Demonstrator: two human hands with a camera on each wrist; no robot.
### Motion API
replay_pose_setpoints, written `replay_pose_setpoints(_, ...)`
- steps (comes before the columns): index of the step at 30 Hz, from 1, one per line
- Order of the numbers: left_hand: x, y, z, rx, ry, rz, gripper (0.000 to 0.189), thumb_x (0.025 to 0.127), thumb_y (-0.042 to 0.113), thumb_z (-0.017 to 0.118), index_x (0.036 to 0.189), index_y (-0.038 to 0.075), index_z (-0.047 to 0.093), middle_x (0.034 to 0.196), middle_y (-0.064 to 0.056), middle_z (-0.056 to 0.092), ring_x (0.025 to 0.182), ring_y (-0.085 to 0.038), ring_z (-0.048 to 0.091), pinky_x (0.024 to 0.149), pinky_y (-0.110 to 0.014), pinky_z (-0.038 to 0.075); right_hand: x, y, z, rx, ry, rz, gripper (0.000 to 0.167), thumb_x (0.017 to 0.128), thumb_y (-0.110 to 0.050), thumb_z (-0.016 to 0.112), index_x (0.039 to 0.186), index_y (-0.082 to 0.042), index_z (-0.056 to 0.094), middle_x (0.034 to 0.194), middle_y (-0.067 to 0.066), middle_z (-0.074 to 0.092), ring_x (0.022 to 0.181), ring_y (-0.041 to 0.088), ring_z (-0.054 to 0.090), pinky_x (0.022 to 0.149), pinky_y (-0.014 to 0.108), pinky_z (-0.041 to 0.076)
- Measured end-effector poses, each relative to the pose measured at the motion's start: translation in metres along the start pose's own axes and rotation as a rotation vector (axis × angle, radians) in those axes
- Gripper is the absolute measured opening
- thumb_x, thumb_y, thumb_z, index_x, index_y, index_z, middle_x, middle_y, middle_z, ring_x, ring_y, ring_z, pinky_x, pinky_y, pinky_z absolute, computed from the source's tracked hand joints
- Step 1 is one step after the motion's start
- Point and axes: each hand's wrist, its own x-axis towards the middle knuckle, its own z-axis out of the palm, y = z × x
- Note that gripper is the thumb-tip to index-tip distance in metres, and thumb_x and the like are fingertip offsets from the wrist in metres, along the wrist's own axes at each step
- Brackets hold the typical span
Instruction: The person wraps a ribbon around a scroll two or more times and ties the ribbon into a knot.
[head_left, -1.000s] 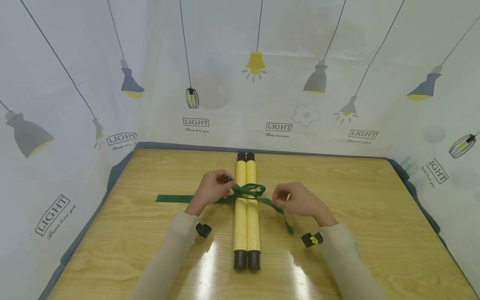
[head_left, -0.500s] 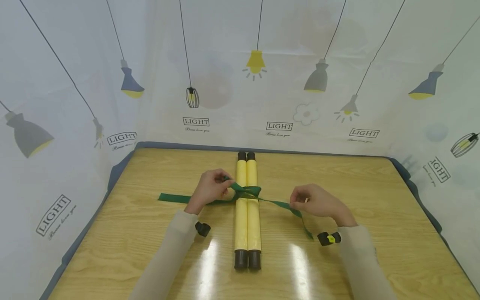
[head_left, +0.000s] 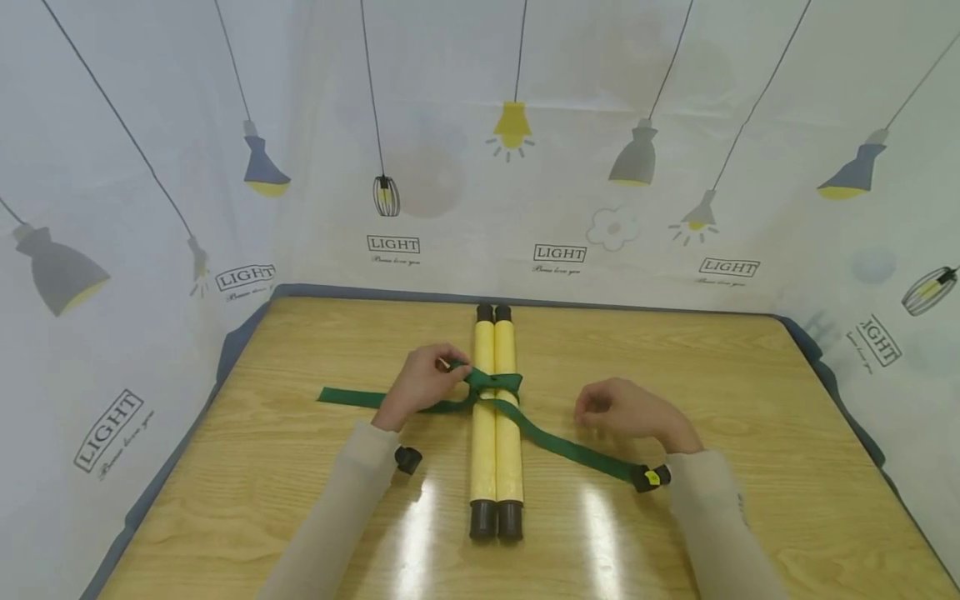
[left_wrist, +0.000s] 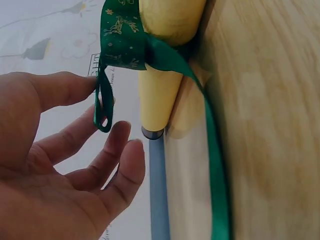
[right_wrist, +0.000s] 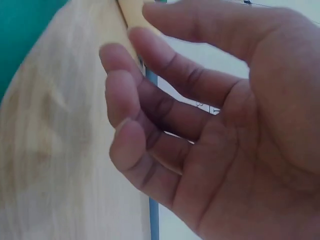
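Two yellow tubes (head_left: 496,454) with dark end caps lie side by side on the table, pointing away from me. Round their middle runs a green ribbon (head_left: 566,450), knotted on top with a loop. My left hand (head_left: 423,379) pinches a folded loop of that ribbon (left_wrist: 103,100) between thumb and finger, just left of the tubes; gold prints show on it in the left wrist view. One ribbon end stretches left under my left wrist, the other slants to the right. My right hand (head_left: 633,408) hovers right of the tubes, fingers loosely curved, and holds nothing.
The wooden table (head_left: 300,483) backs onto a white curtain (head_left: 465,167) printed with lamps, which wraps both sides. Black wrist cameras sit at each wrist, and the ribbon's right end passes behind the right one (head_left: 651,477).
My right hand moved right, drawing the ribbon's right end out, then let go of it. The right-hand loop shrank and the bow flattened. My left hand kept its pinch nearly in place.
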Motion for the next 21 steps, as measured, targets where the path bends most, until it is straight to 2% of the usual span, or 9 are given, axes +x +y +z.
replay_pose_setpoints(3,0.0,0.004,-0.002,0.055,0.018,0.043,0.024,0.098,0.026,0.071,0.117,0.011,0.075,0.116,-0.009,0.067,0.104,-0.028,0.059,0.087,-0.042,0.052,0.005,-0.004,-0.001,-0.026,0.044,0.023,0.01,0.101,-0.019,0.065,0.097,-0.014,0.072,0.099,-0.001,0.073,0.09,0.015,0.062,0.087,0.039,0.05)
replay_pose_setpoints(5,0.0,0.007,-0.003,0.087,0.045,0.099,0.027,0.096,0.024,0.073,0.119,0.01,0.075,0.118,-0.011,0.064,0.107,-0.032,0.057,0.086,-0.042,0.05,0.009,-0.007,-0.001,-0.041,0.079,0.03,0.009,0.101,-0.019,0.065,0.097,-0.015,0.072,0.099,-0.002,0.073,0.092,0.014,0.062,0.089,0.039,0.05)
replay_pose_setpoints(9,-0.003,0.018,-0.004,0.127,0.109,0.257,0.024,0.092,0.017,0.078,0.115,0.01,0.075,0.117,-0.012,0.063,0.098,-0.031,0.054,0.075,-0.034,0.046,0.019,-0.016,-0.001,-0.05,0.123,0.023,0.008,0.101,-0.023,0.066,0.098,-0.016,0.071,0.097,-0.002,0.072,0.09,0.014,0.063,0.084,0.037,0.05)
replay_pose_setpoints(11,-0.005,0.024,-0.003,0.116,0.107,0.34,0.021,0.091,0.013,0.079,0.111,0.01,0.076,0.111,-0.012,0.064,0.088,-0.027,0.055,0.07,-0.03,0.047,0.025,-0.02,0.0,-0.05,0.138,0.015,0.008,0.1,-0.024,0.068,0.098,-0.017,0.07,0.095,-0.002,0.071,0.087,0.014,0.062,0.081,0.035,0.05)
replay_pose_setpoints(13,-0.007,0.03,-0.002,0.101,0.06,0.402,0.016,0.09,0.01,0.079,0.106,0.009,0.077,0.102,-0.01,0.065,0.079,-0.02,0.055,0.067,-0.026,0.048,0.031,-0.025,0.001,-0.054,0.16,-0.003,0.007,0.099,-0.023,0.068,0.099,-0.016,0.07,0.094,-0.001,0.071,0.086,0.014,0.062,0.078,0.034,0.05)
replay_pose_setpoints(15,-0.009,0.035,0.0,0.082,-0.027,0.423,0.013,0.09,0.008,0.079,0.103,0.008,0.077,0.094,-0.006,0.065,0.072,-0.015,0.054,0.063,-0.024,0.048,0.037,-0.029,0.002,-0.056,0.188,-0.027,0.007,0.098,-0.022,0.069,0.099,-0.016,0.071,0.095,-0.001,0.071,0.086,0.015,0.062,0.078,0.033,0.05)
replay_pose_setpoints(18,-0.011,0.039,0.003,0.078,-0.161,0.384,0.011,0.092,0.009,0.078,0.103,0.007,0.079,0.089,-0.001,0.065,0.07,-0.011,0.053,0.061,-0.022,0.047,0.048,-0.036,0.006,-0.056,0.229,-0.06,0.009,0.098,-0.021,0.069,0.101,-0.013,0.071,0.096,0.001,0.072,0.088,0.017,0.062,0.078,0.033,0.05)
replay_pose_setpoints(21,-0.011,0.04,0.008,0.107,-0.238,0.331,0.014,0.092,0.009,0.077,0.105,0.004,0.08,0.089,-0.001,0.065,0.071,-0.011,0.053,0.061,-0.021,0.047,0.058,-0.041,0.012,-0.052,0.252,-0.071,0.013,0.099,-0.022,0.069,0.106,-0.011,0.072,0.097,0.003,0.072,0.088,0.017,0.063,0.077,0.032,0.051)
